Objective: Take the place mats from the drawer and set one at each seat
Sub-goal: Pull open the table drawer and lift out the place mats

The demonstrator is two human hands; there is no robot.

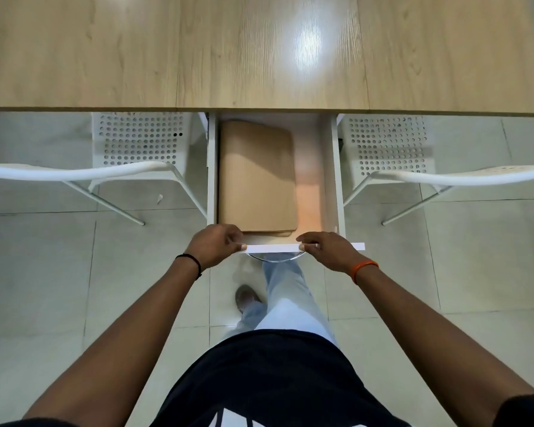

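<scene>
Wooden table (259, 50) fills the top of the view, nothing on the visible part. Two white perforated chairs tucked under its near edge: left chair (136, 140) and right chair (389, 143), one either side of the drawer.

White drawer (333, 180) is pulled well out from under the table edge. Left hand (216, 246) and right hand (324, 249) both grip the drawer's front panel (272, 248), fingers curled over its top edge, thumbs on the near face. Neither hand touches the mats yet.

Place mats (256, 177): a tan stack lying flat on the drawer floor, pushed to the left side, bare strip of drawer bottom to the right. Several layered edges show at the near end (count not readable).

Handling, my read: thin, light, flexible sheets, probably smooth-faced, so they'll likely slide on each other. Not fragile. Best bet is to take the whole stack at its near short edge, thumb on top, fingers under, and support the far end so it doesn't sag or fan out.

Writing: none legible on mats, drawer or chairs. White graphic on the dark shirt (259, 380) is cut off at the frame's bottom edge, can't read it.
</scene>
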